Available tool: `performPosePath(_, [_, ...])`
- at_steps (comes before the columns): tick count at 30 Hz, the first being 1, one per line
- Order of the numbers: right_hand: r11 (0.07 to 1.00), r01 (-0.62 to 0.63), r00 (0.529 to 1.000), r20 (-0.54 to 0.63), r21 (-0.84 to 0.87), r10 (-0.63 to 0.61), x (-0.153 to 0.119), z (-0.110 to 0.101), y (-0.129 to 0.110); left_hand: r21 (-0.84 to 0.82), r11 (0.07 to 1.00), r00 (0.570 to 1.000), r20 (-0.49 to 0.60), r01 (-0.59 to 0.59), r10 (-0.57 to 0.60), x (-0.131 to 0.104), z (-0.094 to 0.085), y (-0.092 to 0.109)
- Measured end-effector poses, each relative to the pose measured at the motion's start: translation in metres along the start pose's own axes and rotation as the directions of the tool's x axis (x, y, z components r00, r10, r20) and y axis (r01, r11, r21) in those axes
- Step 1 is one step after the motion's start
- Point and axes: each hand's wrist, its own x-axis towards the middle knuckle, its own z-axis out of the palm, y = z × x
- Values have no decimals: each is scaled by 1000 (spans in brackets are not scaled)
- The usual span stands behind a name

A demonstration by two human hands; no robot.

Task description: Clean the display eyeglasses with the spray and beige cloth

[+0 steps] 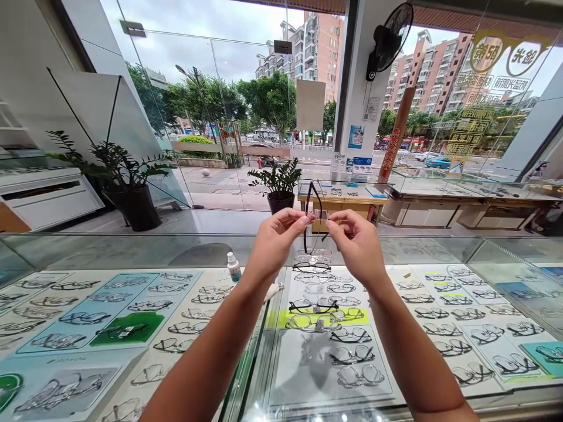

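A dark-framed pair of eyeglasses is held up edge-on above the glass display case, its frame turned upright. My left hand pinches it between thumb and forefinger near the middle. From the right, my right hand is closed in a pinch on a small pale tag that shows between the two hands beside the frame. Its exact attachment to the glasses is too small to tell. Below the hands, several eyeglasses lie in rows, some on a yellow strip.
A white bottle with a teal label stands left of my left forearm. More eyeglasses fill the case on both sides. Beyond are potted plants, a low wooden display table, a glass shopfront and a wall fan.
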Motion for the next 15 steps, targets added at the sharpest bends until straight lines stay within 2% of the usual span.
performPosePath(7, [988,-3,997,-80,-154,-9,2,-4,5,67,998,998,68,2,-6,4,-4,-8])
performPosePath(11, [949,24,983,-164,-313,-79,5,-8,8,115,993,996,94,-16,5,7,-9,-11])
performPosePath(15, [871,40,957,-231,-489,-174,9,-18,11,207,978,984,175,-4,-33,10,-20,-5])
